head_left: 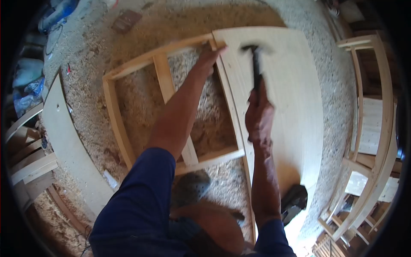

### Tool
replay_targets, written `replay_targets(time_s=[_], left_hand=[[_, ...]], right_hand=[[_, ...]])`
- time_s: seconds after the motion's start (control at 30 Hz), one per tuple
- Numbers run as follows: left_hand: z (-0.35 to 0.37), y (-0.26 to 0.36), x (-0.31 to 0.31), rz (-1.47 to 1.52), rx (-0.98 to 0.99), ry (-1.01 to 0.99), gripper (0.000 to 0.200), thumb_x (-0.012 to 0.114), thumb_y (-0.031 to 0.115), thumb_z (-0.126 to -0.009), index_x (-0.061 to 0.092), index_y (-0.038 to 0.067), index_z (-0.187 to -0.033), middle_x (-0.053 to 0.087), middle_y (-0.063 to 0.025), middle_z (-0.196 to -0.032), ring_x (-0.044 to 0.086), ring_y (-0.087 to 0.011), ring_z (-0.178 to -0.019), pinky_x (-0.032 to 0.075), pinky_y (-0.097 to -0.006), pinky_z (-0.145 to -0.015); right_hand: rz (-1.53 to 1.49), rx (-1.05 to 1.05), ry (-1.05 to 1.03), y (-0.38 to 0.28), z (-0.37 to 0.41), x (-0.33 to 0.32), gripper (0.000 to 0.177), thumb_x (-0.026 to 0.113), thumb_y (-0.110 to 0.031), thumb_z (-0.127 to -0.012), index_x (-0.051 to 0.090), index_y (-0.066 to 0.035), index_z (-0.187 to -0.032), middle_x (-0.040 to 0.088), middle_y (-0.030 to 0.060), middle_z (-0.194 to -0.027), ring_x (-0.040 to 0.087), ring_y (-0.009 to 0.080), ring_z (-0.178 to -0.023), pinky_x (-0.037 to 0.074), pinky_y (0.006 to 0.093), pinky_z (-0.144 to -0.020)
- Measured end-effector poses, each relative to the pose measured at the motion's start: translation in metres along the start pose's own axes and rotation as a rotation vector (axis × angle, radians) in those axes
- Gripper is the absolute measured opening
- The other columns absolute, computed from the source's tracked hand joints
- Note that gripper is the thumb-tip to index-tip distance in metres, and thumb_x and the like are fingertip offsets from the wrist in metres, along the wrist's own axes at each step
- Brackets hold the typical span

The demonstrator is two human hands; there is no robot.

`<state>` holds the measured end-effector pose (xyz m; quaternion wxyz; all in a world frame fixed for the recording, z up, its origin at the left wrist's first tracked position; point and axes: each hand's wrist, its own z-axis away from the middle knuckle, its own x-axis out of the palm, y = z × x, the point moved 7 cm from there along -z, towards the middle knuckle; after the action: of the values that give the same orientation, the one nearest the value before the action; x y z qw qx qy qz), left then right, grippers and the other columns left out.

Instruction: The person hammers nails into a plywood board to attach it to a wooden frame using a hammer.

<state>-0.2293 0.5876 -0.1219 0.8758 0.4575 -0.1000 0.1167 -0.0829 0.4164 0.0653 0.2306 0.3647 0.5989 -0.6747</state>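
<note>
My right hand (260, 113) is wrapped round the dark handle of a hammer (257, 64). The hammer's head is smeared by motion and hangs over a pale plywood panel (282, 103). Beside the panel lies a rectangular wooden frame (114, 115) with a slat (164, 75) across its middle. My left hand (207, 61) grips the far right corner of this frame, where it meets the panel. One finger or thumb reaches over the panel's edge; the other fingers are mostly hidden.
A dark tool or object (294, 200) sits near the panel's close end. To the left lies a long board (70, 132). More wooden frames (383, 85) stand at the right. Sawdust and shavings cover the ground (92, 38). My foot (192, 186) is by the frame.
</note>
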Motion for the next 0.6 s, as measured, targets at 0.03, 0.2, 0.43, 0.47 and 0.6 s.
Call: replay_targets(time_s=[0.03,0.2,0.43,0.47,0.6], left_hand=[[-0.04,-0.038,-0.01,-0.014,-0.122,-0.024,0.071,0.088,0.032,-0.082,0.059,0.005,-0.14,0.064,-0.0151,-0.139,0.058,-0.0324,-0.13,0.041,-0.0527,-0.112],[0.003,-0.003,-0.004,0.006,-0.095,0.005,0.074,0.089,0.031,-0.08,0.058,0.004,-0.141,0.065,-0.0129,-0.138,0.058,-0.0306,-0.13,0.042,-0.0489,-0.111],[-0.01,-0.015,-0.005,-0.075,-0.17,-0.016,0.079,0.088,0.038,-0.081,0.056,0.001,-0.143,0.063,-0.0151,-0.139,0.058,-0.0307,-0.131,0.043,-0.0504,-0.108],[-0.019,-0.021,-0.006,-0.086,-0.143,-0.042,0.08,0.088,0.041,-0.081,0.056,0.001,-0.143,0.063,-0.0149,-0.14,0.057,-0.0312,-0.131,0.042,-0.0509,-0.109],[-0.034,-0.026,-0.01,-0.087,0.007,0.0,0.084,0.088,0.039,-0.081,0.05,0.006,-0.149,0.061,-0.0134,-0.142,0.058,-0.0314,-0.13,0.048,-0.0527,-0.104]], right_hand=[[-0.142,-0.016,0.172,-0.026,0.005,-0.024,0.051,0.055,-0.009,-0.103,0.045,0.0,-0.153,0.068,0.0235,-0.084,0.066,0.0327,-0.065,0.051,0.0411,-0.057],[0.05,-0.214,0.08,0.018,0.02,0.017,0.059,0.055,-0.001,-0.097,0.041,-0.002,-0.154,0.061,0.0151,-0.074,0.061,0.0336,-0.06,0.05,0.0446,-0.057],[-0.029,-0.302,0.223,-0.006,0.018,-0.002,0.058,0.058,-0.006,-0.1,0.04,-0.003,-0.156,0.068,0.0267,-0.088,0.068,0.0452,-0.072,0.054,0.0503,-0.062],[-0.017,-0.384,0.255,0.011,0.025,0.012,0.058,0.058,-0.006,-0.1,0.04,-0.003,-0.156,0.067,0.0262,-0.087,0.068,0.0449,-0.07,0.053,0.0504,-0.06],[0.081,-0.006,-0.073,0.031,0.039,-0.001,0.054,0.059,-0.012,-0.1,0.047,-0.008,-0.152,0.066,0.025,-0.085,0.067,0.0434,-0.068,0.053,0.0514,-0.061]])
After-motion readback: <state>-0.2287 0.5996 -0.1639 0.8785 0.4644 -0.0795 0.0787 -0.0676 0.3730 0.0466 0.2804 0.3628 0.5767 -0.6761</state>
